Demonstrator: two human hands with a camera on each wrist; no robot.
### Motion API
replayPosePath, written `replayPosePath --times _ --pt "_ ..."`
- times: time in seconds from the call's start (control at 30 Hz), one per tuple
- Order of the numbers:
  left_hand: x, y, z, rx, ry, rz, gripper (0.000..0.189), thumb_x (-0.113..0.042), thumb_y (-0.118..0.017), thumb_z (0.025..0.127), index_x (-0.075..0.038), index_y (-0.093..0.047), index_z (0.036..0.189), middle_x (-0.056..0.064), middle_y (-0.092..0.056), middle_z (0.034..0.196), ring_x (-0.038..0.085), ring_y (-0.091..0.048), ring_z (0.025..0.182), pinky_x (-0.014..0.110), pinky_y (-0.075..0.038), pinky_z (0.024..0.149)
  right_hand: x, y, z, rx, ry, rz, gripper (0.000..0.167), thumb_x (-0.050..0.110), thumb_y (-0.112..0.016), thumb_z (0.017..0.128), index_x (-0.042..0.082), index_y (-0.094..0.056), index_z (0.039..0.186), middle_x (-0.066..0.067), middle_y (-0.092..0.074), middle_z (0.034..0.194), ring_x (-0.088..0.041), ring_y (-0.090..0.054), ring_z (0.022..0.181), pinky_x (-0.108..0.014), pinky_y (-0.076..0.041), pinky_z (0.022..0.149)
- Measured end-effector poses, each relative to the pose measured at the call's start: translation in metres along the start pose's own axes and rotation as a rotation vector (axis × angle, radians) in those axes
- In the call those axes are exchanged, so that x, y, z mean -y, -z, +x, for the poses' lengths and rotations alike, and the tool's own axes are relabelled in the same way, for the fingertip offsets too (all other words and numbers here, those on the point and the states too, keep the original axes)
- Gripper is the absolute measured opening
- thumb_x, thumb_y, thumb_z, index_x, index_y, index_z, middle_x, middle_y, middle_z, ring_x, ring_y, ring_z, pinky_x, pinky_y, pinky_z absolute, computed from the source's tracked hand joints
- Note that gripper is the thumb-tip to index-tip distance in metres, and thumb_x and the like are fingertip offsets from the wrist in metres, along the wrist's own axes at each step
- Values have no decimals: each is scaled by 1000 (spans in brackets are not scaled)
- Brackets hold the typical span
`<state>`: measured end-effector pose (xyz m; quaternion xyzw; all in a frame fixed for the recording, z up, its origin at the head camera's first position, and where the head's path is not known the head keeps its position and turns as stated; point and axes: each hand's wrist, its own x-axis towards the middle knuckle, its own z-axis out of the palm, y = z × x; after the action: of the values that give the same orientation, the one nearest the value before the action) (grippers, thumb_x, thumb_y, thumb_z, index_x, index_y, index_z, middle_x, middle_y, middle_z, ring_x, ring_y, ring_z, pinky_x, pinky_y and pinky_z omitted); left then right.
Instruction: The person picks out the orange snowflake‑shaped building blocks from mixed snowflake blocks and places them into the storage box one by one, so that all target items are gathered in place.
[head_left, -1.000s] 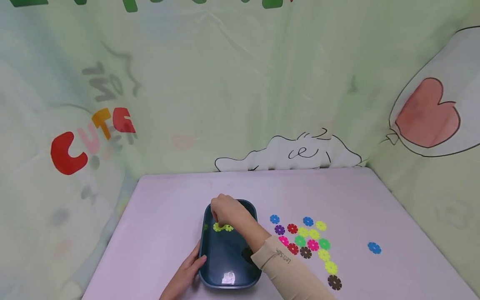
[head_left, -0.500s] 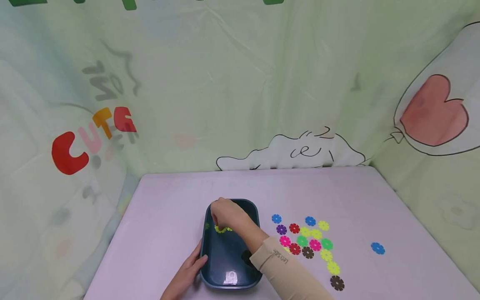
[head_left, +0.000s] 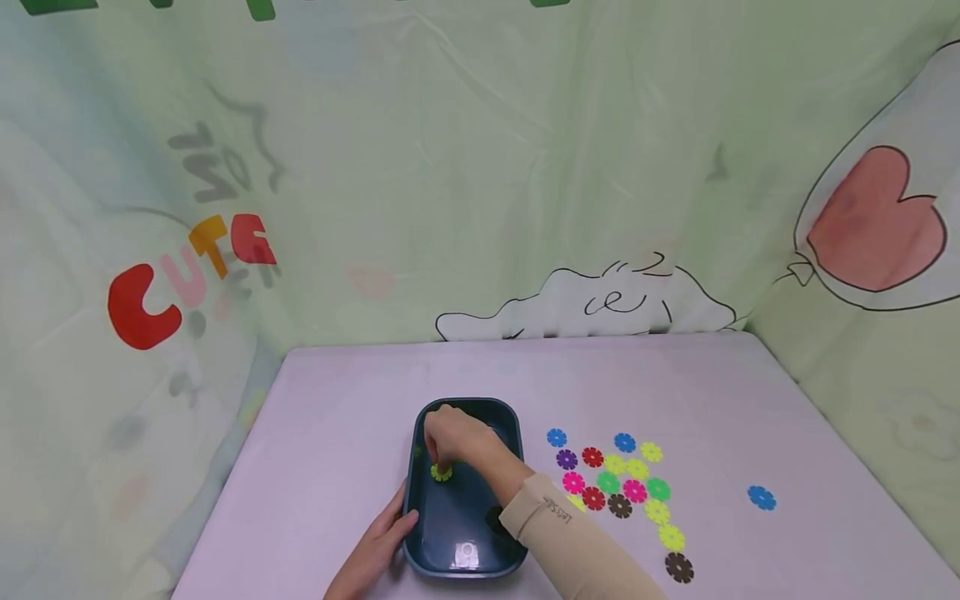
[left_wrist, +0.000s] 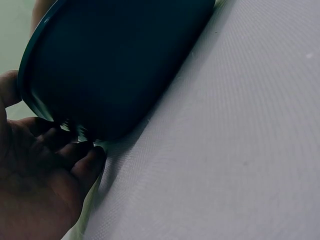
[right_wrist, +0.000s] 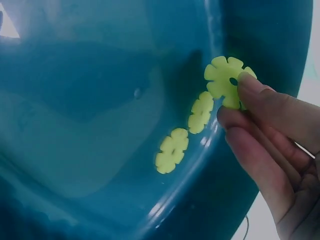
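A dark blue tray [head_left: 446, 527] stands on the table before me. My left hand [head_left: 377, 540] grips its left side, thumb at the rim [left_wrist: 22, 80] and the other fingers against the outer wall in the left wrist view. Over the tray's far left part, my right hand [head_left: 459, 435] pinches a yellow flower-shaped disc [right_wrist: 222, 80] between thumb and fingers. Two more yellow discs, one [right_wrist: 201, 112] beside the other [right_wrist: 172, 151], lie on the tray floor near the wall in the right wrist view; the right hand hides them in the head view.
Right of the tray lie several notched discs, among them a purple one [head_left: 567, 459], a green one [head_left: 608, 482] and a brown one [head_left: 679, 567]. One blue disc [head_left: 762, 497] lies apart farther right. A printed curtain [head_left: 480, 167] hangs behind the table [head_left: 345, 417].
My right hand has come slightly nearer along the tray, and the pinched yellow disc now shows below its fingers. The left hand keeps its hold on the tray.
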<state>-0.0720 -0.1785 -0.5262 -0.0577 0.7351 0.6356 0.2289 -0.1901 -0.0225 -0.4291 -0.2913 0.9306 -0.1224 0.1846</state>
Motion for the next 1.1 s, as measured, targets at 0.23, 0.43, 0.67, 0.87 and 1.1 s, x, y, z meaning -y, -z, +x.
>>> replayPosePath --times 0.23,0.43,0.67,0.87,1.1 --pt "-1 0 2 -3 23 -8 81 -55 -47 97 -13 -14 157 20 -5 163 47 -3 148 66 -16 116 -7 -6 5 39 21 129 12 7 -84 74 11 -73 71 5 -66 64 -13 -68 61 -18 -51 50" --pt "0 0 2 -3 11 -4 78 -54 -46 98 -14 -13 157 19 -5 163 46 -4 149 66 -16 116 -10 -9 8 46 16 141 14 7 -84 74 12 -72 70 4 -65 64 -13 -66 60 -19 -51 51" --pt "1 0 1 -8 7 -7 78 -55 -45 98 -15 -13 157 19 -5 163 46 -4 149 65 -17 116 -11 -13 11 52 5 118 15 8 -84 74 13 -71 70 4 -64 64 -12 -63 58 -20 -50 50" --pt "1 -1 1 -9 -3 -3 78 -54 -45 98 -15 -13 157 19 -5 163 45 -4 149 64 -16 116 -11 -15 13 51 -10 99 16 9 -84 74 14 -70 69 5 -63 65 -11 -62 58 -20 -51 51" --pt "1 -1 2 -15 5 4 79 -54 -45 98 -13 -13 157 19 -5 163 46 -3 149 65 -16 116 -13 -17 15 39 -16 68 14 11 -84 74 15 -71 72 5 -63 66 -8 -59 57 -19 -53 55"
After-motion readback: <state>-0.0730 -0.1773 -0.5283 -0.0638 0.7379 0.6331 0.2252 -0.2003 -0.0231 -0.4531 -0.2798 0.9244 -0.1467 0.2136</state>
